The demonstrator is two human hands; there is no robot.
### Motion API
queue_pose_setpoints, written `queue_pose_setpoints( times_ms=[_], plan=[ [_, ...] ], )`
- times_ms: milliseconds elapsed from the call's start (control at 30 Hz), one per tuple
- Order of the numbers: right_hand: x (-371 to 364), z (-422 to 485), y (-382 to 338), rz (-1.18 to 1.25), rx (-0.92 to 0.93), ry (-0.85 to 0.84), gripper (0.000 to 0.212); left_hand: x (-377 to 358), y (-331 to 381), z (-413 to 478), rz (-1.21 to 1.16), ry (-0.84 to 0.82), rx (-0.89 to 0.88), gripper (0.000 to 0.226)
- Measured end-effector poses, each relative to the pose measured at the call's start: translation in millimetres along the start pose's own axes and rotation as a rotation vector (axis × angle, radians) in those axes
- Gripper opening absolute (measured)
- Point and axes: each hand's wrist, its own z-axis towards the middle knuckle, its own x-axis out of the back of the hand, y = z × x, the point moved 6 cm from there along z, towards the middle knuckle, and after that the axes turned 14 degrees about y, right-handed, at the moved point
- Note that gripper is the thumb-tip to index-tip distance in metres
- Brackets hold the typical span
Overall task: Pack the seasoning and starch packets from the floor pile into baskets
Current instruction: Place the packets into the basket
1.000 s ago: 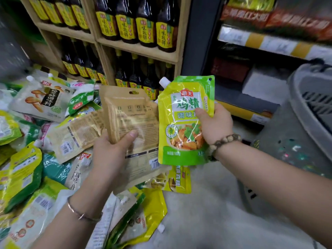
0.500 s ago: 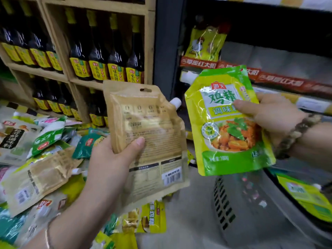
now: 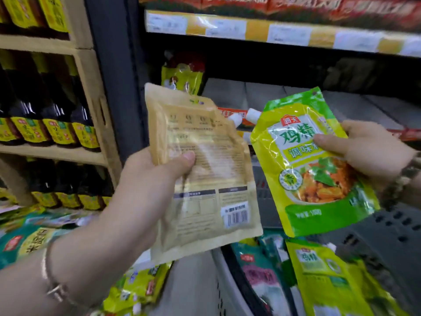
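My left hand (image 3: 145,190) grips a tan seasoning packet (image 3: 205,201), thumb across its back. My right hand (image 3: 369,151) pinches a green chicken-seasoning pouch (image 3: 314,179), fingers (image 3: 350,127) curled behind, above the grey basket (image 3: 387,233).

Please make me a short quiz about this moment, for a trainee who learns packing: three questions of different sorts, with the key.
1. True or false: the left hand grips a tan paper pouch, its barcode side facing the camera.
2. The right hand holds: A) a red foil bag; B) a yellow-green spouted plastic pouch; C) a blue cardboard box.
3. Fill in: the grey perforated plastic basket already holds several ____.
Key: 1 true; 2 B; 3 packets.
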Motion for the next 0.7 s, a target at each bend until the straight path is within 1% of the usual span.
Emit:
queue_pose_setpoints(
  times_ms=[133,200,300,367,433,533,633,700],
  plan=[
    [14.9,7.8,44.8,-0.077,-0.045,0.027,0.012,-59.8,0.5,-5.2,0.195,-0.122,-0.121,0.012],
    [12.7,3.3,64.8,-0.147,-0.033,0.025,0.008,-87.9,-12.1,-4.9,0.344,-0.182,-0.169,0.014],
    [2.8,0.6,99.2,-0.237,-0.067,0.004,0.010,-124.3,-39.7,-2.9,0.560,-0.275,-0.236,0.020],
    [-7.2,1.5,124.8,-0.282,-0.097,-0.017,0.011,-145.0,-59.5,-0.5,0.693,-0.346,-0.263,0.016],
    [-17.7,1.5,147.3,-0.327,-0.112,-0.019,0.018,-160.1,-82.3,7.0,0.841,-0.381,-0.247,0.013],
    [-36.5,0.8,178.7,-0.373,-0.175,-0.070,0.022,-171.5,-116.5,21.9,1.020,-0.338,-0.181,0.028],
    [-56.5,1.7,204.3,-0.462,-0.245,-0.137,0.027,-185.8,-144.8,27.1,1.089,-0.309,-0.078,0.048],
    [-66.8,-0.2,220.3,-0.497,-0.297,-0.167,0.029,-195.4,-157.5,24.7,1.172,-0.312,-0.014,0.048]
  ],
)
